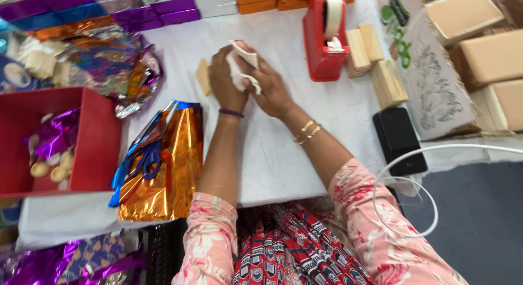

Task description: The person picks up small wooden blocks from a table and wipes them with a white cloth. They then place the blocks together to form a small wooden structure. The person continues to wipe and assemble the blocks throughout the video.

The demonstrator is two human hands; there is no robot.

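Head view: your left hand (227,81) and right hand (272,92) are both closing on a white cloth (242,67), bunching it between them above the tabletop (283,160), a tape dispenser (326,37) just right of them.

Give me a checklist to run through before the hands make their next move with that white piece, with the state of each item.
1. Both hands on the white piece: ok; left hand and right hand grip it together.
2. What the piece wraps: cannot tell, hidden by the fingers.
3. Red tape dispenser close by: ok, just right of the hands, tape end showing.
4. Scissors at hand: ok, lying on the orange foil sheets.
5. Wooden blocks in stock: ok, stacked beside the dispenser.
6. White cable away from the hands: ok, it loops by the right elbow.
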